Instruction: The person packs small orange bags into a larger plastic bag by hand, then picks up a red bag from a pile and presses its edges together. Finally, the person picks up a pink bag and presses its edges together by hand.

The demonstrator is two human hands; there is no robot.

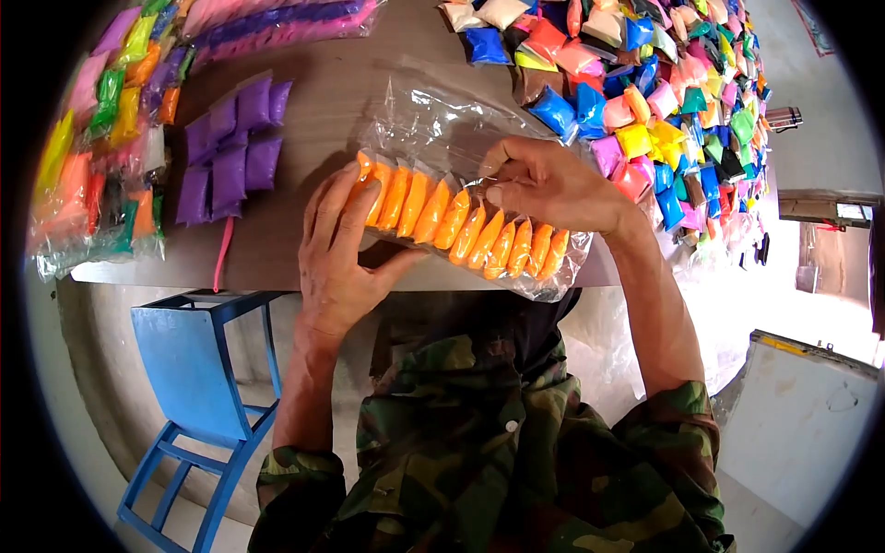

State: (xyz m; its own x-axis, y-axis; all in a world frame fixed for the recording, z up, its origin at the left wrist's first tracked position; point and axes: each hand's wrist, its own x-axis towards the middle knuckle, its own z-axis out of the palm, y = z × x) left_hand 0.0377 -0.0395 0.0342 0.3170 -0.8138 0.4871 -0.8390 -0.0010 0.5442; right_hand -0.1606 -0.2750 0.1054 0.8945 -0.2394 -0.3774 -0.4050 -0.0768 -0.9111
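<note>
A row of several small orange packets (454,219) stands side by side in a clear plastic bag (433,120), above the table's near edge. My left hand (346,244) grips the left end of the row, with fingers over the top and thumb along the near side. My right hand (548,184) is closed at the far side of the row, its fingers pinching the bag's clear film near the packets' tops. Loose film spreads beyond the row and past its right end.
Purple packets (230,152) lie on the brown table (318,111) near a pink strip (223,253). Bagged coloured packets (111,111) sit at left. A large pile of mixed packets (645,101) covers the right. A blue chair (189,369) stands below the table at left.
</note>
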